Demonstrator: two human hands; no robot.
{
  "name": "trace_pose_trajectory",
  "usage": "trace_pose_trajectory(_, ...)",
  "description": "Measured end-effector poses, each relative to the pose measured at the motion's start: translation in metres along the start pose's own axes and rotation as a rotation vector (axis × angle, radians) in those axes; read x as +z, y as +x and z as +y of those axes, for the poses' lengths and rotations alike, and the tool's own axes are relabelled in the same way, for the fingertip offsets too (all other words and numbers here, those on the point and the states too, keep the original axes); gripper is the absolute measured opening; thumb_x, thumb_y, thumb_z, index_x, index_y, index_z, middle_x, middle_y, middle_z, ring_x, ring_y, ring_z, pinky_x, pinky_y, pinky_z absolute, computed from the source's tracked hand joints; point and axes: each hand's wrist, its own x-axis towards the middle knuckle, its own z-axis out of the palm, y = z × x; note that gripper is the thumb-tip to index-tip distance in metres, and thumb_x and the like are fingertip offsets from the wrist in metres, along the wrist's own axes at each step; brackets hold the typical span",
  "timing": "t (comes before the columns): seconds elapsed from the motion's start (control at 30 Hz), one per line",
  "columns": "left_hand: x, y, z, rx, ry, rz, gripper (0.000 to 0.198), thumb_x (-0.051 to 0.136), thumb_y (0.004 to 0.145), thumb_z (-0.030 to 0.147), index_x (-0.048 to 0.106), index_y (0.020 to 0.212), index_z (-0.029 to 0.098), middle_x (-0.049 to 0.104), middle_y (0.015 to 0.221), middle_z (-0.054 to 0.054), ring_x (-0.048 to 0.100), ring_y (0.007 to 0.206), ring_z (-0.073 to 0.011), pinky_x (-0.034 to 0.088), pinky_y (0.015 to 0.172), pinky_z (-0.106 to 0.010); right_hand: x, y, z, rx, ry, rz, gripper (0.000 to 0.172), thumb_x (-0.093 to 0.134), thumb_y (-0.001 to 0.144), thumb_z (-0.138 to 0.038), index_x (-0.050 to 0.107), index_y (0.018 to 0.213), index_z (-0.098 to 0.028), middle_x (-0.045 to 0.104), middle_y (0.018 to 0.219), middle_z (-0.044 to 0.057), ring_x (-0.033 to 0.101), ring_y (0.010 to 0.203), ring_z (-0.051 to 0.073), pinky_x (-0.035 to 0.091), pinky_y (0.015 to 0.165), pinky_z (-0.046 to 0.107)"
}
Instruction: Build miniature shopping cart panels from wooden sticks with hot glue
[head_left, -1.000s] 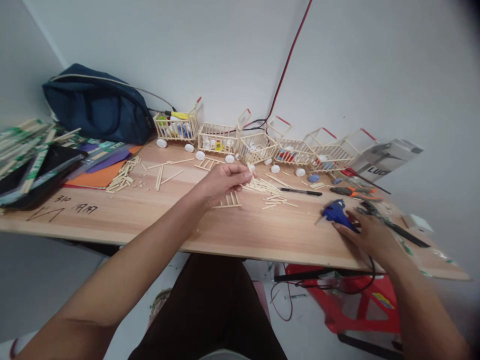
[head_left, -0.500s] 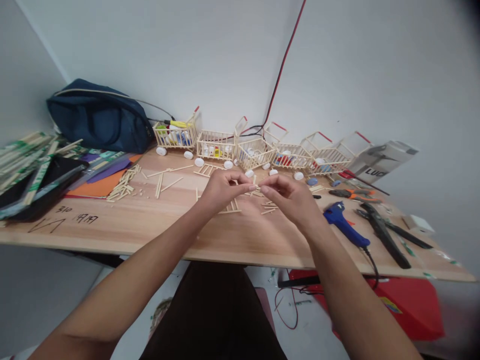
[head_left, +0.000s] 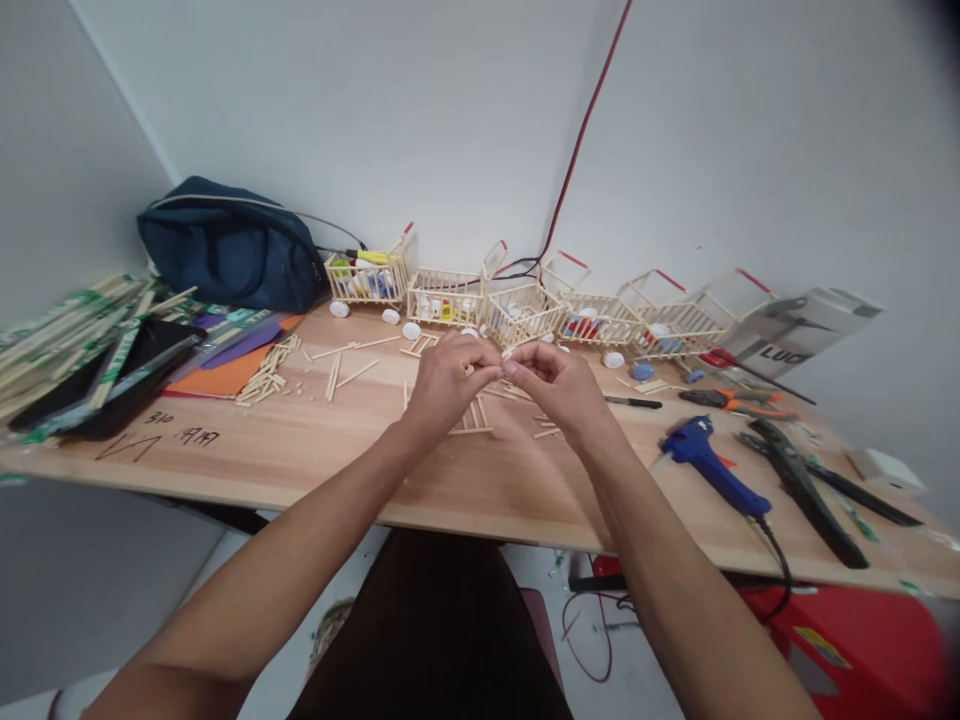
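Note:
My left hand [head_left: 454, 385] and my right hand [head_left: 551, 382] meet over the table, thumbs and forefingers pinched together. Whatever lies between the fingertips is too small and too covered to make out. Just below them, a ladder-like frame of thin sticks [head_left: 472, 420] lies partly behind my left hand. Short cut sticks [head_left: 546, 427] are under my right hand. Behind the hands stands a row of small stick-built shopping carts, among them a cart [head_left: 525, 312] with small items inside. White round wheels [head_left: 411, 330] are fixed to the carts.
To the right lie a blue glue gun [head_left: 712, 465], a black marker [head_left: 634, 402], orange-handled pliers [head_left: 739, 402] and a long black tool [head_left: 810, 495]. At left are a dark blue bag [head_left: 229, 245], coloured sheets [head_left: 214, 372] and a stick pile [head_left: 274, 372].
My fingertips have drawn closer together and now touch. The view has turned a little, so the tabletop things appear farther right. The black marker shows more fully beside my right hand.

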Motion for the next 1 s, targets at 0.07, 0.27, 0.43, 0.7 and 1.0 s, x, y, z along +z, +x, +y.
trace_pose_trajectory(0.07, -0.002, 0.002, 0.000, -0.042, -0.021, -0.047, 0.013, 0.067, 0.079, 0.021, 0.068, 0.067, 0.017, 0.069, 0.073, -0.002, 0.059, 0.074, -0.0151, 0.042, 0.074, -0.028, 0.003, 0.002, 0.004, -0.008, 0.021, 0.034, 0.028, 0.071, 0.071, -0.044, 0.063, 0.078, -0.018, 0.065, 0.075, 0.002, 0.056, 0.067, 0.013, 0.044, 0.065, 0.027)
trace_pose_trajectory(0.27, -0.048, 0.004, -0.009, -0.321, 0.120, -0.134, 0.019, 0.061, 0.080, 0.025, 0.071, 0.092, 0.015, 0.072, 0.087, -0.005, 0.062, 0.078, -0.0170, 0.043, 0.071, -0.027, 0.005, 0.009, 0.012, 0.023, 0.116, 0.124, 0.032, 0.069, 0.072, -0.049, 0.059, 0.077, -0.019, 0.057, 0.067, -0.002, 0.047, 0.060, 0.010, 0.038, 0.059, 0.025)
trace_pose_trajectory(0.43, -0.085, -0.019, -0.016, -0.541, 0.550, -0.320, 0.023, 0.057, 0.079, 0.036, 0.064, 0.069, 0.016, 0.066, 0.069, -0.005, 0.057, 0.066, -0.0184, 0.036, 0.060, -0.028, 0.003, 0.012, 0.020, 0.084, 0.239, 0.120, 0.035, 0.070, 0.071, -0.052, 0.057, 0.073, -0.019, 0.057, 0.069, -0.001, 0.046, 0.061, 0.010, 0.035, 0.058, 0.024)
trace_pose_trajectory(0.7, -0.064, -0.034, -0.001, -0.628, 0.846, -0.505, 0.022, 0.054, 0.078, 0.035, 0.067, 0.079, 0.018, 0.069, 0.083, -0.013, 0.063, 0.085, -0.0278, 0.043, 0.071, -0.033, 0.004, 0.004, 0.023, 0.083, 0.243, 0.102, 0.037, 0.071, 0.069, -0.053, 0.059, 0.072, -0.018, 0.054, 0.066, -0.002, 0.044, 0.059, 0.010, 0.035, 0.057, 0.024)
trace_pose_trajectory(1.0, -0.055, -0.027, -0.009, -0.699, 0.910, -0.469, 0.025, 0.046, 0.078, 0.023, 0.069, 0.085, 0.015, 0.070, 0.091, -0.017, 0.065, 0.089, -0.0314, 0.046, 0.070, -0.036, 0.003, 0.004, 0.021, 0.056, 0.274, 0.109, 0.040, 0.070, 0.068, -0.057, 0.060, 0.073, -0.018, 0.054, 0.065, -0.002, 0.044, 0.057, 0.010, 0.037, 0.058, 0.025)
